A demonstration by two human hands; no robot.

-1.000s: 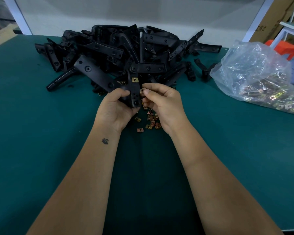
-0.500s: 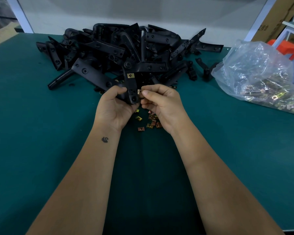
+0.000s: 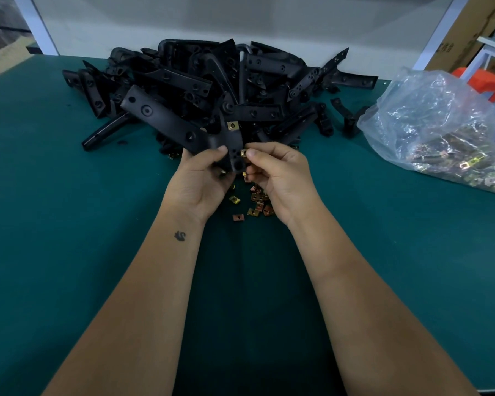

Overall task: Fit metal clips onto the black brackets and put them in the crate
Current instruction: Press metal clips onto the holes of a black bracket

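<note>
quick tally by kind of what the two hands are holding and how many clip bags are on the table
black bracket gripped by left hand: 1
metal clip pinched by right hand against the bracket: 1
metal clip already fitted on that bracket: 1
plastic bag of clips: 1
total: 4

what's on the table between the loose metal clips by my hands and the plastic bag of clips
Only bare green table, in the head view: nothing lies between the loose clips and the plastic bag.

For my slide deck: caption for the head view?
Left hand holds a bracket while right hand pinches a clip onto it.
</note>
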